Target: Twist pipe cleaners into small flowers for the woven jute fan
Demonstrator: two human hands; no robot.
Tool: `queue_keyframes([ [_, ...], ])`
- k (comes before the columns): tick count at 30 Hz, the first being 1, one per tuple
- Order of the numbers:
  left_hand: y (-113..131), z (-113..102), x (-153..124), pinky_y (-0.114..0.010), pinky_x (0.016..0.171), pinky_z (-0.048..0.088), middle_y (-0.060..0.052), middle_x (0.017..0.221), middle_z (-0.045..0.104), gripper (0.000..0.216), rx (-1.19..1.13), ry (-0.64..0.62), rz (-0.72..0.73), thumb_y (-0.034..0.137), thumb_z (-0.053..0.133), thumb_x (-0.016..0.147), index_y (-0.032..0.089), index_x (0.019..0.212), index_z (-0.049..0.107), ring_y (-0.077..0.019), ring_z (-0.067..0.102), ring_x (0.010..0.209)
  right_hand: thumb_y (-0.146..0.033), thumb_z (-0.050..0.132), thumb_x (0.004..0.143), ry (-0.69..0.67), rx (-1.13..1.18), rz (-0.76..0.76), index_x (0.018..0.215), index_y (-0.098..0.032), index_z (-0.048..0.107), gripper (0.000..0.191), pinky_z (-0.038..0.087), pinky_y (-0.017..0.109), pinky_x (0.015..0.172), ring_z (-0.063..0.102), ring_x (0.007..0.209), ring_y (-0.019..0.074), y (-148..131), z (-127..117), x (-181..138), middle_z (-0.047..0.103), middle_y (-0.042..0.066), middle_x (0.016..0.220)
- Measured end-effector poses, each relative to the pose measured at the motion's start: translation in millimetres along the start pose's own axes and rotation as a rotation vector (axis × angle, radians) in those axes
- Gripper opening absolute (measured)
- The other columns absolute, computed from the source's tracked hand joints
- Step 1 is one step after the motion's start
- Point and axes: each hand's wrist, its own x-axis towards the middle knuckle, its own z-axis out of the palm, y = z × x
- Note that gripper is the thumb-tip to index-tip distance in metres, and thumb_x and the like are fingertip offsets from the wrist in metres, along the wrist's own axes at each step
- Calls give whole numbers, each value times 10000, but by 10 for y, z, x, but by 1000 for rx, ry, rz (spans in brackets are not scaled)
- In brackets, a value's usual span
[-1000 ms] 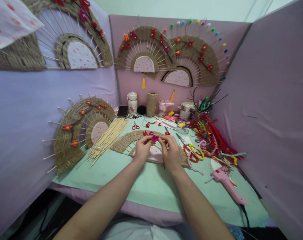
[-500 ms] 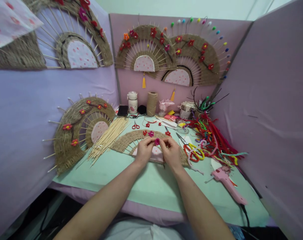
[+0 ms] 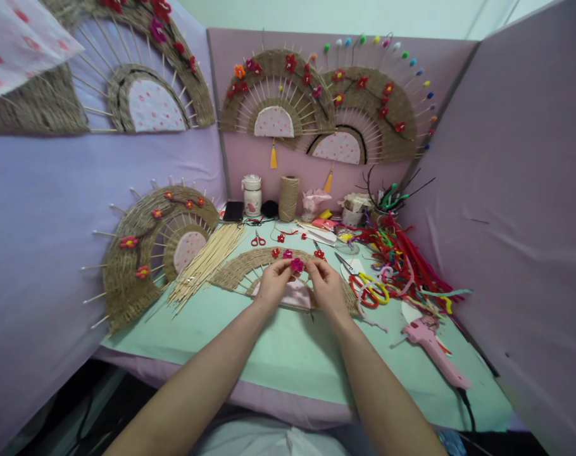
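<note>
Both my hands meet over a woven jute fan [image 3: 240, 269] that lies flat on the green table [image 3: 288, 348]. My left hand [image 3: 273, 285] and my right hand [image 3: 326, 288] pinch a small pink pipe-cleaner flower [image 3: 297, 265] between their fingertips, just above the fan's upper arc. Small red flowers [image 3: 319, 254] sit on the fan's rim beside it. The fan's pink dotted centre is mostly hidden under my hands.
A bundle of bamboo sticks [image 3: 205, 263] lies to the left, another finished fan [image 3: 150, 247] leans on the left wall. Scissors [image 3: 366, 285], a heap of coloured pipe cleaners [image 3: 406, 266] and a pink glue gun [image 3: 435, 351] lie right. A twine spool [image 3: 288, 197] stands at the back.
The pink flower has been turned a little between my fingertips and sits slightly higher; my hands stay in nearly the same spot over the fan.
</note>
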Motion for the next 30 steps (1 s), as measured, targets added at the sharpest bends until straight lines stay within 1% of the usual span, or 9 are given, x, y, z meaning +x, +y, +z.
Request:
queue_keyframes([
  [3,13,7,-11,-229,609,468,-82,809,691,300,-87,-22,-67,296,672,657,133,907,693,-129,612,677,-467,491,804,26,11,11,790,-161,605,327,415,256,619,529,663,156,15,2,11,617,28,734],
  [6,37,20,-20,-251,636,483,-95,816,700,295,-157,-26,-119,215,614,660,123,929,692,-131,621,669,-441,497,806,39,15,7,796,-158,612,306,422,261,623,539,664,154,27,5,11,624,29,744],
  [9,53,29,-23,-287,707,496,-96,781,701,318,-237,-7,-121,151,545,640,98,918,692,-138,627,685,-404,498,812,32,-20,-17,808,-156,620,276,424,262,629,544,678,154,22,8,1,635,37,765],
  [12,66,32,-32,-333,794,495,-106,826,702,322,-268,-16,-100,146,533,646,89,924,688,-162,637,771,-389,519,803,28,-57,-40,812,-158,619,252,431,268,625,550,674,157,7,14,-11,639,42,760],
  [15,74,31,-45,-356,854,480,-103,894,698,325,-211,-13,-72,174,599,659,104,967,678,-173,633,845,-386,555,783,22,-90,-66,816,-162,618,235,440,270,615,553,664,154,7,20,-18,641,46,768],
  [18,56,20,-42,-356,876,472,-96,943,693,318,-124,-6,-12,209,672,641,128,948,687,-182,625,891,-371,556,787,15,-122,-114,834,-166,620,220,446,272,615,556,676,152,26,25,-21,641,53,799],
  [23,-10,-17,-16,-360,849,489,-85,914,693,264,-57,-9,46,238,688,649,147,896,708,-183,631,859,-334,545,790,12,-164,-178,823,-170,634,189,444,274,612,550,675,151,57,35,-16,634,49,782],
  [28,-44,-45,-1,-310,785,517,-60,918,652,210,42,-6,153,239,675,664,173,858,721,-157,617,824,-326,542,796,6,-161,-189,805,-174,653,189,443,274,625,553,679,150,61,52,-16,638,47,783],
  [30,-32,-45,-3,-295,752,522,-54,881,647,197,76,-1,160,237,670,664,174,843,725,-152,614,796,-325,541,795,1,-151,-175,795,-172,661,194,442,276,630,558,679,153,57,55,-18,640,47,773],
])
